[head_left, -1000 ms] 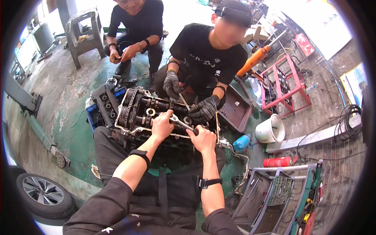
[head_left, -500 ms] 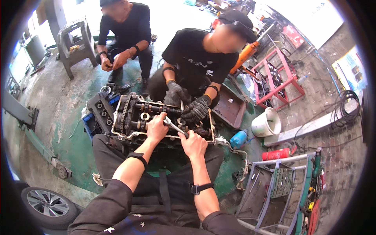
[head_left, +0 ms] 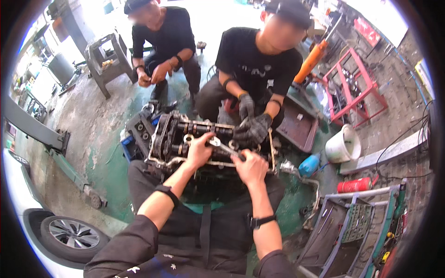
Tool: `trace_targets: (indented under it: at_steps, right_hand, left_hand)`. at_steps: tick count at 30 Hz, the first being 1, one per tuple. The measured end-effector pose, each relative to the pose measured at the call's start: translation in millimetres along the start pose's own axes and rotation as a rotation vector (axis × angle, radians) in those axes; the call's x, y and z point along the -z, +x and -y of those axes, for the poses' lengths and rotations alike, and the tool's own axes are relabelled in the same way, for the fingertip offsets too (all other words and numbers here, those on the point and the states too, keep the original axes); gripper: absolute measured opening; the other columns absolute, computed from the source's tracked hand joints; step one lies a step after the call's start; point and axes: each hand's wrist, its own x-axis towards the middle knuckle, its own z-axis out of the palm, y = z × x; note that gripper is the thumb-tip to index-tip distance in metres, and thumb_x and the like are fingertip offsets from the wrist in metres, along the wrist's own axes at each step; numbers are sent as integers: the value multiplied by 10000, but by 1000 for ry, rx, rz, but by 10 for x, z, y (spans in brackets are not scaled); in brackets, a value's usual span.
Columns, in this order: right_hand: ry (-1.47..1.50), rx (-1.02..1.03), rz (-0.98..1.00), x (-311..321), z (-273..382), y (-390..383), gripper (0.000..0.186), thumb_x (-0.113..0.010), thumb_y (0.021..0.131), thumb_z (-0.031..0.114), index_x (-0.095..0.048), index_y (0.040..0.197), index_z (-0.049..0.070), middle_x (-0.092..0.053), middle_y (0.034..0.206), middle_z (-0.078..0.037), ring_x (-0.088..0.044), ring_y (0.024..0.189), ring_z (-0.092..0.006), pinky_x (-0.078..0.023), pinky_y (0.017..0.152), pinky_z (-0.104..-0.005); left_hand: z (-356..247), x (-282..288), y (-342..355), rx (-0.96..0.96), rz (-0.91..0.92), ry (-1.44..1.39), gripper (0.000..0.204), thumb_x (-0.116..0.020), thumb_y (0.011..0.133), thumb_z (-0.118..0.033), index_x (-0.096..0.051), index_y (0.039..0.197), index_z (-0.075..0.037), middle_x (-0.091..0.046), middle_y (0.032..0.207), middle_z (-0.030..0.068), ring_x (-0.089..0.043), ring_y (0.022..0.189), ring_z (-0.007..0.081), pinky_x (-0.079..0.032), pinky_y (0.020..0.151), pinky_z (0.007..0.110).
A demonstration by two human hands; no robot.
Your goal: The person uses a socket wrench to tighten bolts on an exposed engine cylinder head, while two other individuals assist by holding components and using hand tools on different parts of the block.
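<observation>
Both hands gripped 1 wrench point(head_left: 221, 147) over the engine head point(head_left: 185, 139) on the floor: the left hand point(head_left: 200, 150) curled round its far end, the right hand point(head_left: 250, 167) closed on its near end. A co-worker's gloved hands point(head_left: 252, 127) rested just beyond. Right lay a white bucket point(head_left: 343, 144) and a red cylinder point(head_left: 356, 185).

The engine point(head_left: 185, 139) sits on the floor between the wearer and 2 people beyond it; a wrench point(head_left: 222, 148) lies across its top, a bucket point(head_left: 343, 144) right, a wheel point(head_left: 74, 236) lower left, a tool cart point(head_left: 357, 227) lower right
</observation>
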Motion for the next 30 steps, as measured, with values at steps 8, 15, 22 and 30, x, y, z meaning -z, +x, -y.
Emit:
trace_targets:
  at_steps: [8,15,22,30]
  right_hand:
    - [88,-86,201,364,-9,204,396,-717,739,471,-728,947,133,-702,859,-127,-678,786,-309,-511,683,-403]
    - [135,-79,353,332,-196,118,408,-707,726,515,-745,937,168,-703,818,-118,-684,781,-285,-520,704,-371]
    - [74,40,352,302,-331,291,456,-687,726,547,-738,1013,198,-710,929,-93,-680,859,-271,-527,744,-373]
    - [-44,128,79,135,-128,-312,316,-700,777,346,-647,980,110,-628,798,-132,-636,756,-332,-509,653,-435]
  left_hand:
    - [-415,417,257,123,352,14,430,-708,763,2,-611,1182,-6,-702,985,115,-646,911,137,-494,828,284]
    - [-422,515,139,-61,457,236,431,-769,715,-66,-650,1125,-7,-671,1055,132,-646,916,207,-494,826,304]
    - [-391,428,108,-9,376,371,400,-775,671,-161,-690,1052,-71,-667,1030,146,-630,948,319,-483,852,378]
    - [-170,213,-181,-230,125,310,421,-745,655,-44,-621,1057,-34,-634,990,152,-593,981,334,-469,861,404]
